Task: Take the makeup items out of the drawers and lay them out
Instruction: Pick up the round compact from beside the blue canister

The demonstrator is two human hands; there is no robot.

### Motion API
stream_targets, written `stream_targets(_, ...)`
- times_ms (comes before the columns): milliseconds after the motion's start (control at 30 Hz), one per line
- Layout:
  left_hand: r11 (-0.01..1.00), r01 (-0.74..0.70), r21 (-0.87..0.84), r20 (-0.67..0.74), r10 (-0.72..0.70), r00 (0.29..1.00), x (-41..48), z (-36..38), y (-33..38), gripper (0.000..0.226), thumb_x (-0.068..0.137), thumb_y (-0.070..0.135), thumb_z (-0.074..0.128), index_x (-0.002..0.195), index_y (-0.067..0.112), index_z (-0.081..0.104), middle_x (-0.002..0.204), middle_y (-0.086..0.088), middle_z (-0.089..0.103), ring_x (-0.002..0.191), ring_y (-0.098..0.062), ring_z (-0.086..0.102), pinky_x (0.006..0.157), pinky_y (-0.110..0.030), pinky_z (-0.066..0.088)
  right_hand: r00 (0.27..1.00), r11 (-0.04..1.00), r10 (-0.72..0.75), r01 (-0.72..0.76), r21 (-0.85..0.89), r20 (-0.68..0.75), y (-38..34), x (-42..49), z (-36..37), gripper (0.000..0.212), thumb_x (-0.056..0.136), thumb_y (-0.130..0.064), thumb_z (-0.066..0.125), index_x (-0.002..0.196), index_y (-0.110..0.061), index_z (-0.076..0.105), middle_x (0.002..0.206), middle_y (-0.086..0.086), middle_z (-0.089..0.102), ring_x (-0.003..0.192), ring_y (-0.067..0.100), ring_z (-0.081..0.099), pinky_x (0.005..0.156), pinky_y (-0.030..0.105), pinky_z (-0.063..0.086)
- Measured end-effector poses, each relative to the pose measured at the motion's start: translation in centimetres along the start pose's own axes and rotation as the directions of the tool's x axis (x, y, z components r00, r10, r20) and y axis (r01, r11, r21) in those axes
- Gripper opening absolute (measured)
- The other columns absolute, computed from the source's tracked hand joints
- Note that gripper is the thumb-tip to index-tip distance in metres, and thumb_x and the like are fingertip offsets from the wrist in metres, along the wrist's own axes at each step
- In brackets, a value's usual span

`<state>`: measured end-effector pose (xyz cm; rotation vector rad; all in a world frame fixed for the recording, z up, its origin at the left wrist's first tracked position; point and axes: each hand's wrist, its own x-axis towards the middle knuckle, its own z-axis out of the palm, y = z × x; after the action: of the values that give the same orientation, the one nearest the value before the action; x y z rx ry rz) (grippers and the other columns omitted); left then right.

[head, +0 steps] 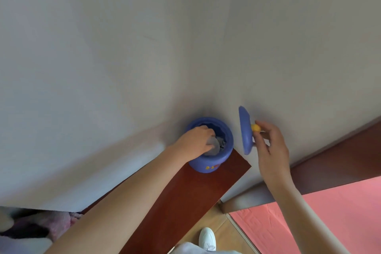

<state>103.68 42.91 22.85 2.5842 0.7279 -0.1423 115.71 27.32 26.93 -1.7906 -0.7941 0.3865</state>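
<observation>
Both our hands work at the blue pot (206,163), its top off.
Nearest, below the pot, is our white shoe (207,238). The pot stands at the far end of the bench (185,202). Our left hand (195,142) reaches into the pot's mouth, fingers curled round a grey wad (214,147). Right of the pot, our right hand (270,146) pinches the yellow knob (256,128) of the lid (245,130), held on edge. Behind the pot rises the wall (123,47).

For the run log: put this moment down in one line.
left hand: in jar, gripping grey item | right hand: holds lid by knob, beside jar | jar: open, on shelf
</observation>
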Motion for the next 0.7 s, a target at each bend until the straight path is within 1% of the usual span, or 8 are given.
stream_targets(67,0.999,0.036,0.027,0.101,-0.039,0.994,1.6,0.4,0.3,0.037,0.092,0.02,0.053,0.127,0.008,0.051,0.122,-0.011,0.056,0.104,-0.025,0.056,0.077,-0.029,0.04,1.0,0.999,0.017,-0.016,0.046,-0.017,-0.2,-0.5,-0.5,0.02,0.095,-0.018,0.048,0.112,-0.026,0.052,0.104,-0.014,0.059,0.087,-0.01,0.059,0.071,0.003,0.041)
stream_targets(167,0.995,0.068,0.07,0.195,-0.08,0.978,3.3,1.4,0.3,0.045,0.089,0.022,0.055,0.132,0.01,0.047,0.129,-0.012,0.05,0.112,-0.027,0.052,0.088,-0.032,0.042,0.999,0.996,0.032,-0.029,0.089,-0.036,-0.5,-1.1,-1.2,0.02,0.095,-0.017,0.048,0.113,-0.024,0.053,0.104,-0.015,0.059,0.084,-0.012,0.059,0.07,0.001,0.04)
stream_targets(300,0.971,0.043,0.234,0.267,-0.107,0.958,4.3,2.6,0.1,0.052,0.094,0.018,0.047,0.143,0.013,0.032,0.143,-0.015,0.035,0.126,-0.031,0.039,0.103,-0.039,0.038,0.997,0.993,0.051,-0.044,0.111,-0.062,-0.5,-1.6,-1.7,0.02,0.095,-0.017,0.05,0.11,-0.028,0.054,0.104,-0.017,0.061,0.083,-0.008,0.061,0.069,0.001,0.04)
stream_targets(400,0.946,0.012,0.324,0.275,-0.106,0.956,4.8,3.0,0.3,0.053,0.093,0.017,0.047,0.143,0.011,0.03,0.143,-0.016,0.033,0.126,-0.031,0.037,0.103,-0.038,0.038,0.996,0.993,0.067,-0.06,0.104,-0.065,-0.3,-1.8,-2.0,0.02,0.094,-0.019,0.051,0.106,-0.035,0.054,0.106,-0.015,0.063,0.091,0.002,0.063,0.069,0.002,0.04)
stream_targets(467,0.936,-0.015,0.351,0.283,-0.091,0.955,5.0,2.9,0.5,0.053,0.093,0.016,0.048,0.143,0.01,0.031,0.143,-0.016,0.033,0.124,-0.032,0.039,0.102,-0.039,0.039,0.995,0.992,0.079,-0.072,0.105,-0.059,-0.1,-1.9,-2.2,0.02,0.094,-0.018,0.051,0.107,-0.032,0.055,0.107,-0.013,0.063,0.097,0.012,0.063,0.069,0.002,0.04)
stream_targets(533,0.941,-0.038,0.335,0.289,-0.064,0.955,5.0,2.5,0.6,0.056,0.091,0.016,0.051,0.143,0.011,0.03,0.142,-0.016,0.033,0.123,-0.032,0.041,0.101,-0.04,0.039,0.994,0.989,0.088,-0.08,0.124,-0.059,-0.1,-2.1,-2.3,0.02,0.094,-0.015,0.051,0.108,-0.029,0.055,0.107,-0.01,0.063,0.097,0.015,0.063,0.067,0.001,0.04)
stream_targets(600,0.962,-0.039,0.271,0.296,-0.045,0.954,4.8,1.8,0.5,0.057,0.087,0.016,0.056,0.14,0.011,0.035,0.136,-0.013,0.041,0.116,-0.03,0.048,0.098,-0.04,0.044,0.995,0.988,0.088,-0.08,0.134,-0.055,-0.1,-2.2,-2.3,0.021,0.094,-0.014,0.051,0.106,-0.031,0.055,0.105,-0.009,0.063,0.093,0.011,0.064,0.066,0.0,0.041)
stream_targets(700,0.991,-0.006,0.132,0.366,-0.044,0.929,4.4,0.3,0.4,0.04,0.081,0.016,0.062,0.12,0.009,0.054,0.11,-0.008,0.059,0.096,-0.024,0.059,0.085,-0.038,0.051,0.996,0.991,0.08,-0.077,0.114,-0.028,0.1,-2.2,-1.9,0.023,0.094,-0.017,0.051,0.102,-0.038,0.054,0.104,-0.01,0.064,0.085,0.003,0.064,0.067,0.003,0.041)
